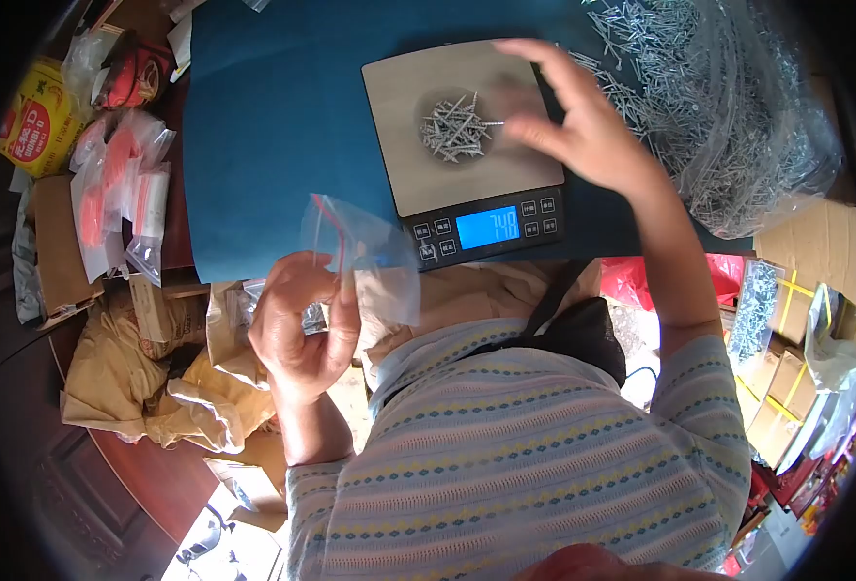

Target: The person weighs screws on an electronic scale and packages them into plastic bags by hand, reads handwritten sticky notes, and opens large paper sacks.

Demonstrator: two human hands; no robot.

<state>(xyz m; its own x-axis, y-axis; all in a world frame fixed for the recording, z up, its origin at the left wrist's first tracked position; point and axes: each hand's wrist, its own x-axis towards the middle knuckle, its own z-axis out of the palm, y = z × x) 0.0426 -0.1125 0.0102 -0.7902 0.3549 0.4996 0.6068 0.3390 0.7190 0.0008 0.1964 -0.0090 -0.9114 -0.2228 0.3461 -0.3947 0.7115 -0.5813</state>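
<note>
My left hand [304,324] pinches a clear zip-lock bag [379,266] with a red strip along its edge; the bag hangs in front of the scale. A small pile of silver screws [455,128] lies on the flat plate of a digital scale [404,184]. Its blue display [487,228] is lit, with digits that look like 748. Over the right part of the plate is my right hand [583,126], thumb and fingers apart beside the pile. Some of its fingers are blurred, and I see nothing held in it.
A big heap of screws [660,107] spills from a clear plastic bag [767,145] at the right of the blue table cover [282,126]. At left lie packets with red strips [123,184] and a yellow bag [40,121]. Cardboard boxes [806,261] stand at right.
</note>
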